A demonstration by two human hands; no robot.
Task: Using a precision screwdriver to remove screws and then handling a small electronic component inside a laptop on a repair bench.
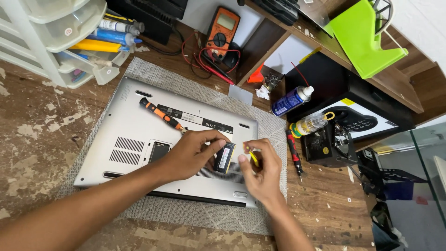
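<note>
Both hands over the silver laptop (139, 139) — left fingers (216, 146) grasping a memory module (225, 158), right fingers (248, 155) pinching a yellow tool (253, 158).

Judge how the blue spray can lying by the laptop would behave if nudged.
The blue spray can lies on its side, so it would probably roll. Its red straw looks thin and might bend or snag. Smooth metal walls may feel slippery.

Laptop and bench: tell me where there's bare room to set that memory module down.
Free: the wooden bench left of the grey mat, and the laptop base's left half below the orange screwdriver. Crowded: right of the mat, with the red screwdriver, spray can and small bottle.
</note>
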